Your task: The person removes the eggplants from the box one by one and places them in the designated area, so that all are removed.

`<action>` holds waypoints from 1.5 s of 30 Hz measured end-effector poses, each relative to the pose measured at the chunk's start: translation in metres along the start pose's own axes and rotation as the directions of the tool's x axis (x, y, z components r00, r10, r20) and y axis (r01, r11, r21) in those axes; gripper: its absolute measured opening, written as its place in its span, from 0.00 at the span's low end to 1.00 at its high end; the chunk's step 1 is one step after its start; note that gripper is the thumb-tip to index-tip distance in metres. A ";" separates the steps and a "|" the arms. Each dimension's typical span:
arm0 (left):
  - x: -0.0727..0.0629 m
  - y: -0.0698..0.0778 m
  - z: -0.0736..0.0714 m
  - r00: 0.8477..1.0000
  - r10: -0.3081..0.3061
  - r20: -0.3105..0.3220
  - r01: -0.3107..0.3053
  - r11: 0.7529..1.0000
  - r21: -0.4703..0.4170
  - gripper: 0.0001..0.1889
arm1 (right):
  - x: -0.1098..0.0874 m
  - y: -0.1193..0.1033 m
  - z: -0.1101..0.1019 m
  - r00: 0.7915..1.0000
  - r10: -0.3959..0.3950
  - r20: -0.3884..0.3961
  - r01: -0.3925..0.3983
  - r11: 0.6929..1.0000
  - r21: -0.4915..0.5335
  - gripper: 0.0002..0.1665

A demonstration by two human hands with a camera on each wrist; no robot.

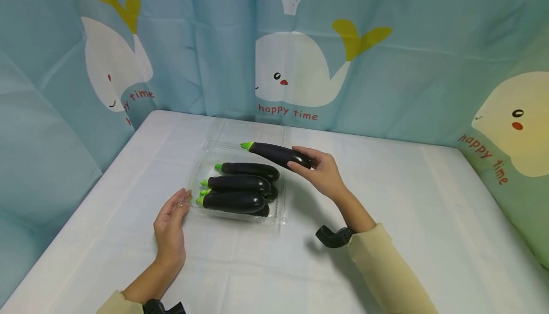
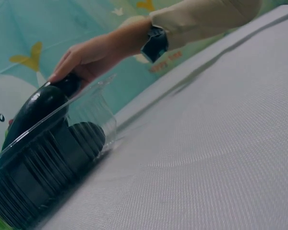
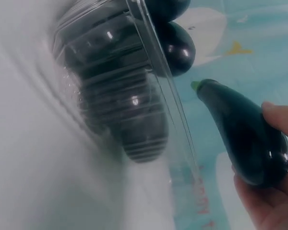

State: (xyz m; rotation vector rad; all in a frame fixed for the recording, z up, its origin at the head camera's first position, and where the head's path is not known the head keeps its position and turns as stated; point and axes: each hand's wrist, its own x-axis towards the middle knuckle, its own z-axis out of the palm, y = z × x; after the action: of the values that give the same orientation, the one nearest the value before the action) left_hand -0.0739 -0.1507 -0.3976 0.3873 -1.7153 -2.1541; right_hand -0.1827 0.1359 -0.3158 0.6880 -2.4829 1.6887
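My right hand [image 1: 319, 172] grips an eggplant [image 1: 276, 153] by its thick end, its green stem pointing left. The held eggplant is raised over the back right part of a clear plastic box [image 1: 280, 211]. In the right wrist view, thumb and fingers wrap the dark eggplant [image 3: 245, 134]. Several more eggplants [image 1: 233, 201] lie piled inside the box, stems to the left. At the box's left side my left hand [image 1: 170, 228] stands with extended fingers, fingertips right at the wall. The left wrist view shows the piled eggplants [image 2: 33, 163] through the ribbed wall.
The box's clear lid [image 1: 249, 133] lies folded back towards the curtain. A white cloth [image 1: 411, 199] covers the table. Blue curtains [image 1: 223, 42] with whale prints rise behind and at the sides. Each wrist wears a black device [image 1: 333, 237].
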 end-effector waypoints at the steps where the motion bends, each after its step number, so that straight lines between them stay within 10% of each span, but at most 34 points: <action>1: 0.000 0.000 0.000 1.000 0.000 0.001 0.000 1.000 0.000 0.20 | -0.003 -0.004 -0.002 1.000 -0.005 -0.014 0.005 1.000 -0.012 0.24; 18: 0.000 -0.001 0.000 1.000 -0.009 -0.009 0.009 1.000 -0.005 0.20 | -0.050 -0.007 -0.027 0.958 0.035 -0.285 -0.066 0.993 -0.099 0.23; 32: 0.000 -0.001 0.000 1.000 -0.008 -0.008 0.008 1.000 0.007 0.20 | -0.062 0.039 -0.035 0.889 0.165 -0.426 -0.246 0.959 -0.141 0.26; 45: 0.000 -0.002 0.000 1.000 -0.003 -0.007 0.003 1.000 0.013 0.20 | -0.057 0.053 -0.028 0.926 0.151 -0.347 -0.278 0.894 -0.351 0.27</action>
State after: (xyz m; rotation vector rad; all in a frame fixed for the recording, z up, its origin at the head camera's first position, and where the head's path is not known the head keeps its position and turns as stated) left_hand -0.0737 -0.1503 -0.3992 0.4002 -1.7272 -2.1421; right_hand -0.1576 0.1954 -0.3674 0.0926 -2.6120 1.1632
